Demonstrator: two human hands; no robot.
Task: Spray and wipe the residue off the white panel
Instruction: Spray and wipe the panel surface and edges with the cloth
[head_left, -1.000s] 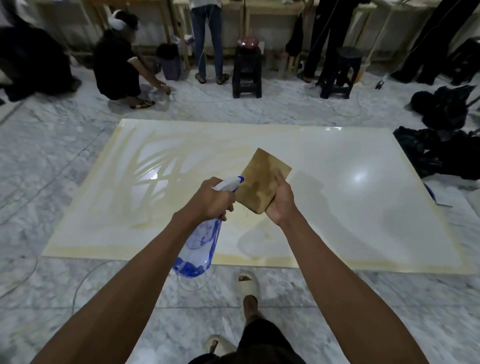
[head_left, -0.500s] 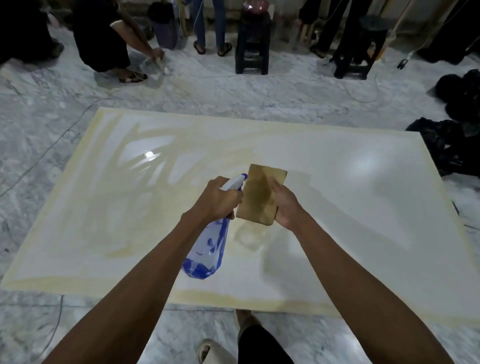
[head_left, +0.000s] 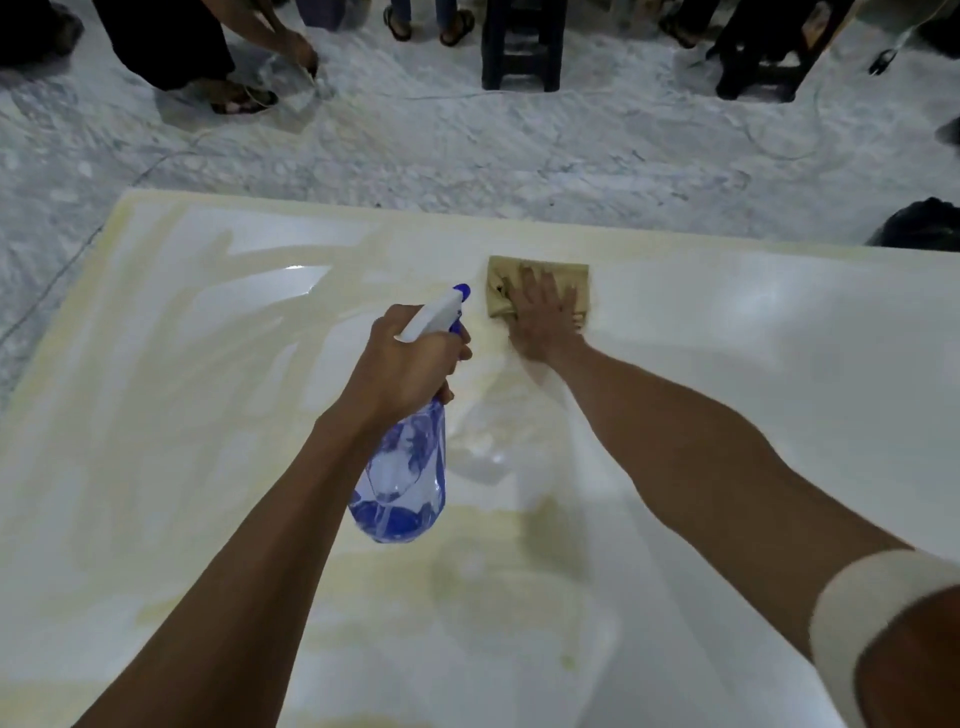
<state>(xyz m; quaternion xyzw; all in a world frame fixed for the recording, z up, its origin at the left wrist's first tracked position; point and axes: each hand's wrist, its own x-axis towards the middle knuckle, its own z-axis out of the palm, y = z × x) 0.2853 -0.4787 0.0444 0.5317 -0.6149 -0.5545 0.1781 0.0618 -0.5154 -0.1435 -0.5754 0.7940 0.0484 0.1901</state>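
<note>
Fingers (head_left: 540, 291) of the right hand (head_left: 545, 317) lay flat and spread on the cloth (head_left: 501, 280), pressing it on the panel (head_left: 779, 364) near its far edge; the left hand (head_left: 410, 364) gripped the bottle (head_left: 405, 483) above yellow smears (head_left: 171, 364).

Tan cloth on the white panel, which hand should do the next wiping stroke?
Right. The right hand already presses flat on the tan folded cloth near the far edge of the glossy white panel. The left hand grips the clear blue spray bottle above the yellow residue, so it likely suits spraying.
</note>
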